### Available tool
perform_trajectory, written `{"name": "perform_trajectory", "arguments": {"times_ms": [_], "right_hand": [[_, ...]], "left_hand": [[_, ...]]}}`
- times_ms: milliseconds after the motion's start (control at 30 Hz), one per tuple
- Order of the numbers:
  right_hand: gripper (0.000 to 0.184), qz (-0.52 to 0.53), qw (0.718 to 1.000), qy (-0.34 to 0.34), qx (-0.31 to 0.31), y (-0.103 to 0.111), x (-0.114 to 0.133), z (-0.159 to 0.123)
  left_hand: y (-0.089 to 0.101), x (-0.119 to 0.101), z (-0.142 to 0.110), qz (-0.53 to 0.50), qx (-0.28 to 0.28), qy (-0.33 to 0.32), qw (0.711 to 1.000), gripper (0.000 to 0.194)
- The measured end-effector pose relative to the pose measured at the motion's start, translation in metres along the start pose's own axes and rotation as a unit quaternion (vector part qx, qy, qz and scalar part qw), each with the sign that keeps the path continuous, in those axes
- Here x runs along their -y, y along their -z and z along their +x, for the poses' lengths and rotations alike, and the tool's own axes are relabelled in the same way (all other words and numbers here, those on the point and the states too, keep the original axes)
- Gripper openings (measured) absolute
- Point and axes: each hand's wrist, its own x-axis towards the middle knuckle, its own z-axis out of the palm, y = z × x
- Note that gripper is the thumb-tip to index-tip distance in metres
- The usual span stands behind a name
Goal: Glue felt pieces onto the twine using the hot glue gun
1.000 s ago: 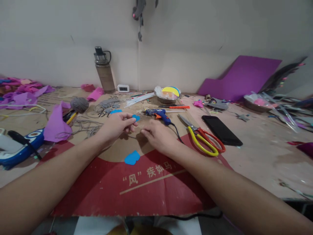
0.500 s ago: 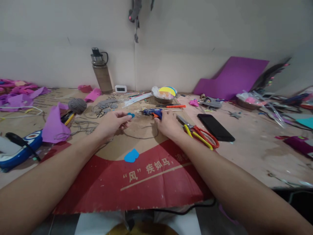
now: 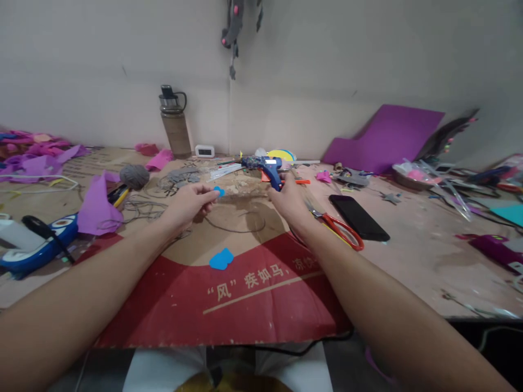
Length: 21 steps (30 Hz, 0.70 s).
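My left hand [image 3: 188,204] pinches a small blue foam cut-out [image 3: 219,191] between thumb and fingers, above the cardboard. In my right hand [image 3: 289,200] is the handle of a blue hot glue gun [image 3: 261,163], raised off the board with its nozzle towards the left. A second blue cut-out [image 3: 221,259], with a lobed outline, lies flat on the red part of the cardboard [image 3: 261,313]. Between my hands a thin grey cord [image 3: 232,231] curves over the board. Red-handled scissors [image 3: 345,233] lie beside my right wrist.
A black phone [image 3: 359,218] lies right of the scissors. Grey yarn [image 3: 134,176], purple foam [image 3: 98,209] and a blue holder [image 3: 44,247] are on the left. A bottle [image 3: 175,128] and small clock [image 3: 205,151] stand at the back by the wall.
My right hand has lifted the glue gun up from the board. My left hand keeps its pinch on the blue cut-out. The view has shifted slightly.
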Motion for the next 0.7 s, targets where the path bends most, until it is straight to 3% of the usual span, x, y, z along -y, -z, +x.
{"name": "perform_trajectory", "arguments": {"times_ms": [100, 267, 367, 500, 700], "right_hand": [[0.016, 0.137, 0.986, -0.053, 0.077, 0.000, 0.010, -0.005], [0.021, 0.245, 0.967, -0.034, 0.058, 0.002, 0.019, -0.012], [0.026, 0.292, 0.950, -0.039, 0.101, 0.002, 0.022, -0.017], [0.029, 0.278, 0.945, 0.019, 0.171, 0.001, 0.023, -0.024], [0.023, 0.141, 0.974, 0.073, 0.164, 0.002, 0.024, -0.030]], "left_hand": [[0.001, 0.001, 0.001, -0.018, -0.006, 0.001, 1.000, 0.024], [0.003, 0.004, 0.005, -0.049, -0.019, -0.019, 0.998, 0.020], [0.003, 0.003, 0.004, -0.069, -0.030, -0.029, 0.997, 0.020], [0.002, 0.000, 0.004, -0.073, -0.046, -0.040, 0.995, 0.017], [0.005, 0.001, 0.007, -0.087, -0.061, -0.064, 0.992, 0.016]]}}
